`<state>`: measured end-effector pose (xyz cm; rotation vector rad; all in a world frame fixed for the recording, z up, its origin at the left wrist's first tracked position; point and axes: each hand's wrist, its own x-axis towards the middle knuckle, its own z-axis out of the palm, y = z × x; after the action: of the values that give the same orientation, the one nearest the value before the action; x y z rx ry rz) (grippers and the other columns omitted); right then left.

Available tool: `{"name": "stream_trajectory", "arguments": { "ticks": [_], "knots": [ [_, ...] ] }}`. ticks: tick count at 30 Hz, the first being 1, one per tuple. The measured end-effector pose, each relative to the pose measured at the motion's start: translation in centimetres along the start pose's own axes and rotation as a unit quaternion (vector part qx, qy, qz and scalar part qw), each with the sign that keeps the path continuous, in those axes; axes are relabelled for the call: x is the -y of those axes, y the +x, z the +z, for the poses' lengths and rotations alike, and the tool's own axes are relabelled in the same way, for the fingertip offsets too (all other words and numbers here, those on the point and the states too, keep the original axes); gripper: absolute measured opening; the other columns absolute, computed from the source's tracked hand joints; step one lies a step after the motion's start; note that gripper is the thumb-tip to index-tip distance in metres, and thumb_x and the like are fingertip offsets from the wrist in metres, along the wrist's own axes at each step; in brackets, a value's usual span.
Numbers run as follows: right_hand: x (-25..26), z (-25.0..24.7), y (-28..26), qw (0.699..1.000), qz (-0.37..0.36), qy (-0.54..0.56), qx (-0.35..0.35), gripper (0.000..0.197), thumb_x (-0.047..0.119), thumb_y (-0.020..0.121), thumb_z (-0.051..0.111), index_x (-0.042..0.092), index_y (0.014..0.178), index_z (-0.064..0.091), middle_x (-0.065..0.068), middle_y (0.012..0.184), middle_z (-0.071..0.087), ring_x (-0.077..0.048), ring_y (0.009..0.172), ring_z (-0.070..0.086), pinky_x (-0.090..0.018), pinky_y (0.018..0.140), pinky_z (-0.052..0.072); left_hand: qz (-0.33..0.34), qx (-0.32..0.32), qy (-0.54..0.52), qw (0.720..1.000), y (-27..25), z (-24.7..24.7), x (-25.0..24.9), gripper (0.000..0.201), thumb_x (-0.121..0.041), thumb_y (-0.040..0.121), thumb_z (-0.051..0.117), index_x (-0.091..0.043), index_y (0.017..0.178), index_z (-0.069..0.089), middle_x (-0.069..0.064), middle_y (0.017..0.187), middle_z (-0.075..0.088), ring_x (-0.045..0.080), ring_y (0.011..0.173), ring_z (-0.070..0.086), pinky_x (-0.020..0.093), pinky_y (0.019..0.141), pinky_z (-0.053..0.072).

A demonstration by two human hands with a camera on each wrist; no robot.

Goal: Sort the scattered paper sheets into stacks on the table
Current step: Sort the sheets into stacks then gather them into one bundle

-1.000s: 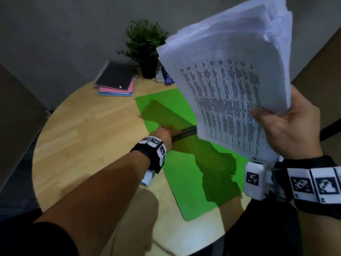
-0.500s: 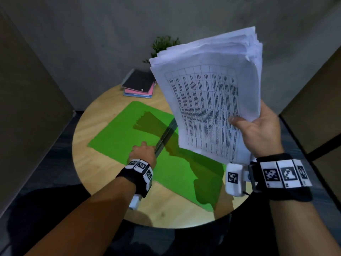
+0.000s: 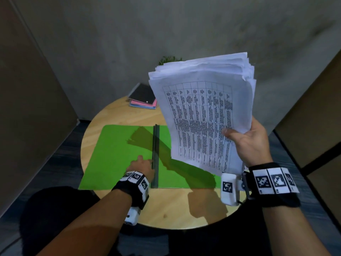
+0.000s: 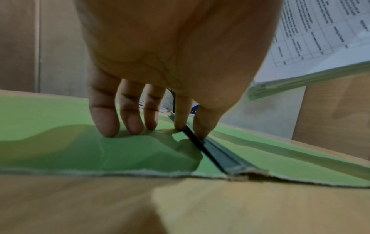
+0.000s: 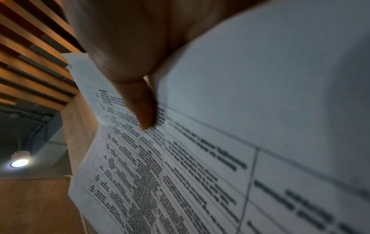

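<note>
With my left hand [image 3: 143, 167] pressing spread fingers on the open green card folder [image 3: 118, 154], my right hand [image 3: 247, 143] pinches the thick white printed paper stack [image 3: 203, 115] aloft, which I'd lower squarely.

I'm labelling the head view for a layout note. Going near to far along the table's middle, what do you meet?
Left hand pressing the open green folder → the folder's dark spine strip → stack of notebooks → potted plant, mostly hidden behind the held paper stack.
</note>
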<state>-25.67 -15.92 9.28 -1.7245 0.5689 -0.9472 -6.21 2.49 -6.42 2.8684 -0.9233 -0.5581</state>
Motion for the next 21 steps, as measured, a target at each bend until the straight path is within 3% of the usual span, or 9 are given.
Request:
{"name": "stream_trajectory", "arguments": {
  "ticks": [6, 8, 9, 10, 12, 14, 16, 18, 21],
  "knots": [
    [-0.4, -0.2, -0.1, 0.999, 0.005, 0.046, 0.003, 0.033, -0.004, 0.074, 0.073, 0.019, 0.095, 0.064, -0.002, 0.095, 0.071, -0.020, 0.090, 0.068, -0.026, 0.074, 0.055, 0.015, 0.050, 0.007, 0.999, 0.3, -0.8, 0.8, 0.056, -0.045, 0.093, 0.053, -0.034, 0.146, 0.038, 0.009, 0.145, 0.035, 0.035, 0.125, 0.043, 0.042, 0.100, 0.045],
    [-0.6, -0.5, 0.1, 0.998, 0.004, 0.053, 0.015, 0.035, -0.007, 0.073, 0.072, 0.017, 0.098, 0.065, 0.001, 0.092, 0.073, -0.017, 0.089, 0.069, -0.023, 0.072, 0.055, 0.053, 0.065, -0.141, 0.987, 0.9, -2.5, 1.0, 0.078, -0.047, 0.087, 0.064, -0.030, 0.151, 0.024, 0.011, 0.153, 0.032, 0.033, 0.134, 0.040, 0.045, 0.108, 0.039],
    [-0.6, -0.6, 0.3, 0.998, 0.002, 0.054, 0.024, 0.035, -0.009, 0.073, 0.071, 0.013, 0.099, 0.066, 0.003, 0.091, 0.074, -0.015, 0.088, 0.070, -0.022, 0.072, 0.055, 0.088, 0.066, -0.261, 0.959, 1.1, -4.0, 1.0, 0.094, -0.049, 0.080, 0.071, -0.030, 0.153, 0.015, 0.010, 0.155, 0.031, 0.030, 0.138, 0.037, 0.047, 0.110, 0.036],
    [-0.6, -0.7, 0.4, 0.998, 0.000, 0.054, 0.035, 0.035, -0.012, 0.073, 0.070, 0.010, 0.101, 0.066, 0.005, 0.090, 0.074, -0.014, 0.087, 0.070, -0.021, 0.071, 0.054, 0.135, 0.055, -0.380, 0.913, 1.0, -5.8, 0.9, 0.111, -0.053, 0.070, 0.077, -0.032, 0.154, 0.008, 0.008, 0.155, 0.031, 0.027, 0.140, 0.034, 0.049, 0.112, 0.033],
    [-0.6, -0.7, 0.6, 0.996, -0.002, 0.068, 0.056, 0.036, -0.016, 0.073, 0.066, 0.005, 0.102, 0.064, 0.006, 0.088, 0.075, -0.011, 0.085, 0.070, -0.018, 0.070, 0.053, 0.227, 0.014, -0.539, 0.811, 0.4, -9.1, 0.0, 0.126, -0.055, 0.054, 0.086, -0.030, 0.153, 0.013, 0.004, 0.151, 0.039, 0.020, 0.140, 0.036, 0.047, 0.112, 0.033],
    [-0.9, -0.4, 0.7, 0.993, 0.008, 0.086, 0.079, 0.038, -0.020, 0.073, 0.063, 0.007, 0.100, 0.064, 0.009, 0.087, 0.075, -0.008, 0.085, 0.070, -0.016, 0.070, 0.052, 0.270, -0.009, -0.610, 0.745, -0.3, -11.3, -1.3, 0.116, -0.048, 0.052, 0.090, -0.016, 0.147, 0.031, 0.004, 0.139, 0.054, 0.023, 0.131, 0.049, 0.044, 0.106, 0.041],
    [-1.3, -0.1, 1.2, 0.990, 0.019, 0.100, 0.094, 0.040, -0.021, 0.074, 0.059, 0.011, 0.098, 0.062, 0.012, 0.087, 0.074, -0.005, 0.084, 0.069, -0.015, 0.071, 0.052, 0.266, -0.033, -0.650, 0.711, -0.8, -12.4, -2.7, 0.101, -0.047, 0.051, 0.090, -0.010, 0.134, 0.046, 0.003, 0.123, 0.066, 0.025, 0.118, 0.060, 0.040, 0.097, 0.049],
    [-2.0, 0.1, 1.9, 0.988, 0.036, 0.108, 0.100, 0.041, -0.020, 0.076, 0.058, 0.012, 0.100, 0.062, 0.011, 0.090, 0.074, -0.007, 0.088, 0.069, -0.018, 0.074, 0.052, 0.255, -0.073, -0.661, 0.702, -1.0, -12.3, -3.7, 0.078, -0.045, 0.058, 0.087, -0.018, 0.124, 0.053, -0.001, 0.115, 0.069, 0.024, 0.112, 0.064, 0.039, 0.096, 0.051],
    [-3.4, 0.4, 3.3, 0.991, 0.062, 0.082, 0.085, 0.041, -0.013, 0.076, 0.065, 0.015, 0.106, 0.064, 0.006, 0.100, 0.074, -0.015, 0.099, 0.068, -0.028, 0.084, 0.052, 0.204, -0.116, -0.688, 0.686, -0.7, -11.4, -5.2, 0.036, -0.009, 0.085, 0.068, -0.027, 0.112, 0.053, 0.001, 0.112, 0.067, 0.025, 0.108, 0.063, 0.051, 0.101, 0.046]
  ]
}}
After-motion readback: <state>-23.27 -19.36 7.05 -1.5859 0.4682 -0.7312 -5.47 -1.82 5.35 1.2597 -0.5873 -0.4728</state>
